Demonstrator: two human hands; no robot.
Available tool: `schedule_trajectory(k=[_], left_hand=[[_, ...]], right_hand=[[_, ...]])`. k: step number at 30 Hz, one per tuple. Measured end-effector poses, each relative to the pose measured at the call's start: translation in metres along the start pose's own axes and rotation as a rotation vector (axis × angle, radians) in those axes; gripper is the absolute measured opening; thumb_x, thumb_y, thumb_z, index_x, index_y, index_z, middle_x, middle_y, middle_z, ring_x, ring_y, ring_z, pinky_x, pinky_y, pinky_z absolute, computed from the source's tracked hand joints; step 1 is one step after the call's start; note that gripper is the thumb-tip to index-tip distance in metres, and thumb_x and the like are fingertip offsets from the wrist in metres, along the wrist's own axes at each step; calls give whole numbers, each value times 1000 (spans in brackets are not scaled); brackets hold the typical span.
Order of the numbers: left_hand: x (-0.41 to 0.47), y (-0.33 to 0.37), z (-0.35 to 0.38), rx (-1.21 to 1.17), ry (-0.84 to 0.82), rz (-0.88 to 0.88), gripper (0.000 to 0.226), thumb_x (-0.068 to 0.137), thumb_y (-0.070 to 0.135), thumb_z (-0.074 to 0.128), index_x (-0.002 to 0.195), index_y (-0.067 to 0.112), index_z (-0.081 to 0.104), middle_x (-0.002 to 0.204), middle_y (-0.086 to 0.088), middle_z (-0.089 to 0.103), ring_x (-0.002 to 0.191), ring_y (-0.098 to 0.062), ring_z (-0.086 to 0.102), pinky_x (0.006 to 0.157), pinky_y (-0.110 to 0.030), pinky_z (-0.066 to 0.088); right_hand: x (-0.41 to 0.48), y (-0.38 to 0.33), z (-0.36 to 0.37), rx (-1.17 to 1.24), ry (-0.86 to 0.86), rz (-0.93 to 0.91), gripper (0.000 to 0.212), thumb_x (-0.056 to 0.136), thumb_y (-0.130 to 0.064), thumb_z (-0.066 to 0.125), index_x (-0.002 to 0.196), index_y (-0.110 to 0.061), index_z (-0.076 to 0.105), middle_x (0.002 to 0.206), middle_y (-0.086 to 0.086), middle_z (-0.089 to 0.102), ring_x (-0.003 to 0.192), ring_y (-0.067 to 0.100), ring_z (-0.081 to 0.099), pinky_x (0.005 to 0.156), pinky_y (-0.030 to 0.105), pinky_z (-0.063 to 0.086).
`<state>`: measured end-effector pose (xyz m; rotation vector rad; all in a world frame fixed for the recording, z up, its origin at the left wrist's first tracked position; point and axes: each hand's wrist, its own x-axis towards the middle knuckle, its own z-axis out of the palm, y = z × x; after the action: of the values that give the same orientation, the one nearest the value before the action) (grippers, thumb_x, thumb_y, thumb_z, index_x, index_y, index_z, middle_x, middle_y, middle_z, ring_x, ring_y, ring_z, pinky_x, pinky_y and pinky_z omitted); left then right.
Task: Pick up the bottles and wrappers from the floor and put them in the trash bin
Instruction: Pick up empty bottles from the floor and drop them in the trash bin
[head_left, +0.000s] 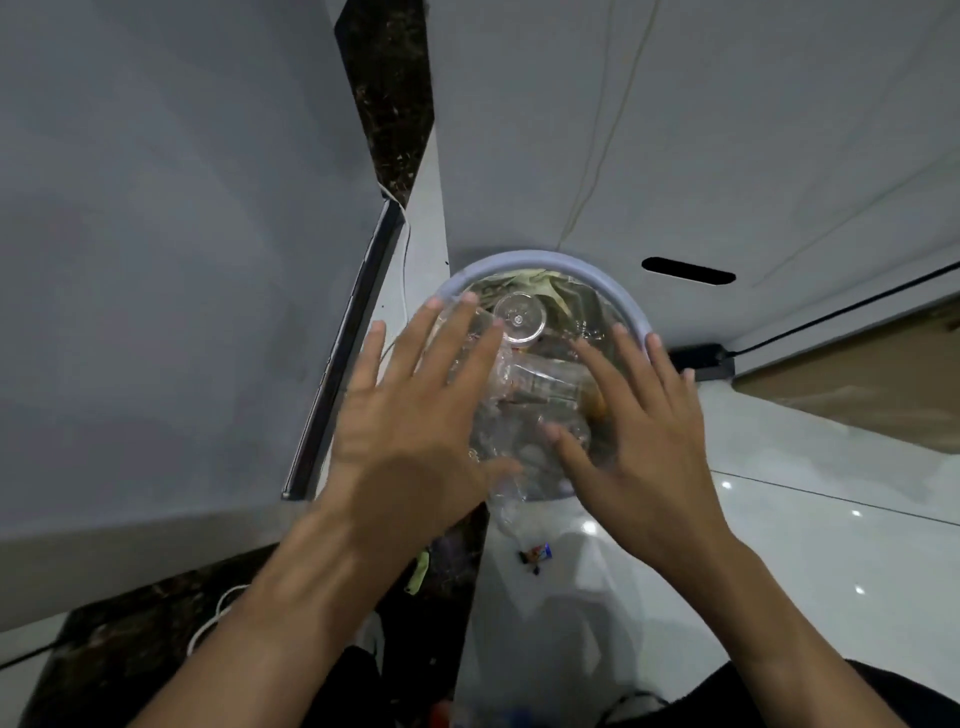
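A round trash bin (618, 291) with a pale blue-grey rim stands in the corner, seen from above. Clear plastic bottles (519, 317) and crumpled clear plastic fill it; one bottle's round base faces up near the far rim. My left hand (415, 410) hovers over the bin's left half with fingers spread and straight. My right hand (639, 436) is spread over the right half, also holding nothing. A clear bottle (506, 501) pokes out below the near rim between my hands. A small wrapper (537, 553) lies on the white floor just in front of the bin.
Grey walls close in on the left and behind the bin. A dark marble strip (457, 571) runs along the floor. A black power adapter (701, 361) with cable lies right of the bin. A white cable (213, 618) curls at lower left. A yellow-green scrap (418, 571) lies by my left forearm.
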<state>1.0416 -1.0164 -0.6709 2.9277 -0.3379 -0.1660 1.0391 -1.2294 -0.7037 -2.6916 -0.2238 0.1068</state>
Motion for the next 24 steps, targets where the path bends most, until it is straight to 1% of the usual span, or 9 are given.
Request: schedule_trajectory(k=[2, 3, 5, 8, 13, 15, 19, 21, 24], left_hand=[[-7, -1, -8, -84, 49, -25, 91, 77, 56, 69, 154, 18, 37, 165, -5, 24, 153, -25, 18, 120, -57, 18], [-10, 2, -17, -103, 65, -32, 80, 83, 48, 66, 152, 16, 40, 164, -6, 26, 152, -25, 19, 121, -56, 18], [-19, 10, -40, -119, 46, -100, 69, 91, 43, 60, 153, 21, 38, 165, -3, 24, 153, -22, 16, 123, -51, 14], [-27, 31, -87, -151, -43, -143, 76, 89, 47, 61, 156, 28, 30, 167, 1, 17, 154, -20, 10, 122, -47, 11], [-43, 70, -215, -120, -151, -40, 76, 91, 57, 47, 158, 33, 21, 168, 3, 10, 154, -21, 8, 123, -50, 12], [-53, 85, -284, -127, -197, 5, 74, 91, 53, 48, 158, 33, 23, 167, 3, 13, 154, -21, 12, 123, -50, 18], [-81, 121, -416, -126, -204, 77, 63, 93, 51, 42, 152, 30, 35, 164, 5, 26, 149, -21, 26, 116, -47, 32], [-97, 141, -465, -126, -207, 99, 62, 94, 50, 44, 152, 32, 35, 163, 7, 28, 149, -19, 28, 113, -48, 36], [-113, 168, -512, -133, -199, 102, 61, 96, 45, 52, 153, 38, 32, 162, 12, 28, 148, -15, 26, 111, -48, 38]], right_hand=[[-3, -8, -9, -1, 23, -9, 68, 94, -59, 47, 155, -32, 35, 169, -3, 13, 156, 17, -5, 125, 49, -3], [-5, -14, -18, -29, 26, -4, 68, 93, -58, 46, 154, -29, 38, 169, -1, 14, 157, 20, -4, 125, 52, -1], [-9, -28, -42, -46, 33, 64, 70, 90, -58, 45, 153, -28, 41, 169, 2, 15, 157, 23, 0, 125, 53, -1], [-23, -56, -90, -62, 38, 134, 74, 87, -56, 49, 154, -28, 38, 168, 4, 18, 156, 26, 6, 125, 51, -1], [-66, -106, -205, -19, 58, 149, 75, 90, -52, 58, 156, -26, 35, 168, 4, 19, 156, 26, 10, 125, 55, 5], [-85, -133, -266, 13, 78, 190, 73, 89, -52, 56, 155, -26, 38, 167, 3, 22, 156, 26, 13, 125, 54, 6], [-116, -183, -387, 69, 68, 244, 67, 89, -52, 48, 150, -26, 45, 167, 1, 23, 155, 24, 15, 125, 50, 4], [-131, -197, -435, 112, 27, 266, 66, 90, -52, 46, 151, -28, 42, 167, -2, 20, 155, 21, 11, 125, 46, 1], [-151, -205, -486, 144, 14, 269, 66, 91, -55, 39, 153, -32, 37, 168, -4, 17, 156, 17, 8, 126, 43, -2]])
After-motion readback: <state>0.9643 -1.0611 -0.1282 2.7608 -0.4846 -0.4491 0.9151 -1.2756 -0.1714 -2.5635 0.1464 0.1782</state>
